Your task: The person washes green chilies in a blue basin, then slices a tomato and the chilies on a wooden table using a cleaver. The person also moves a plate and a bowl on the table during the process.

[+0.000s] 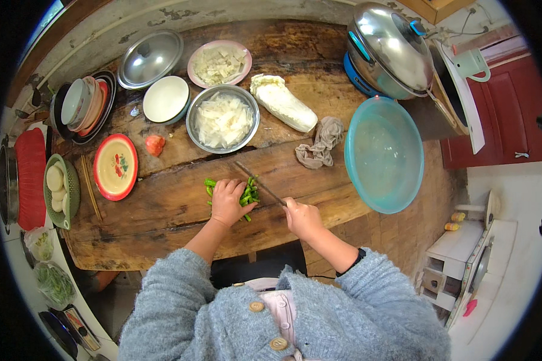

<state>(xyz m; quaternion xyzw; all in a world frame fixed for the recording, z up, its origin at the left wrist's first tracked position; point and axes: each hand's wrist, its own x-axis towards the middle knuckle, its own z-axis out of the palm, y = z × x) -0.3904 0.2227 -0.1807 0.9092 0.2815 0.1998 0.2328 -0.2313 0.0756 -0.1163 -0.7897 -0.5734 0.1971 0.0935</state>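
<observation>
Green peppers [249,195], partly cut into pieces, lie on the worn wooden table [171,225]. My left hand [228,201] rests on them with its fingers bent and the thumb pointing right, holding them against the wood. My right hand [303,217] grips the handle of a kitchen knife [264,186]; its blade points up and left, along the right side of the peppers. Beyond the knife stands a steel bowl of sliced pale vegetable [222,118]. A piece of Chinese cabbage [283,103] lies behind it to the right, near a crumpled cloth [320,142].
A red-rimmed enamel plate [115,167], chopsticks [91,187] and a tomato piece [155,145] lie to the left. Behind are a white bowl [166,99], a metal lid [150,59] and a plate of chopped cabbage [219,64]. A teal basin [384,155] and a lidded steel pot [390,49] stand right.
</observation>
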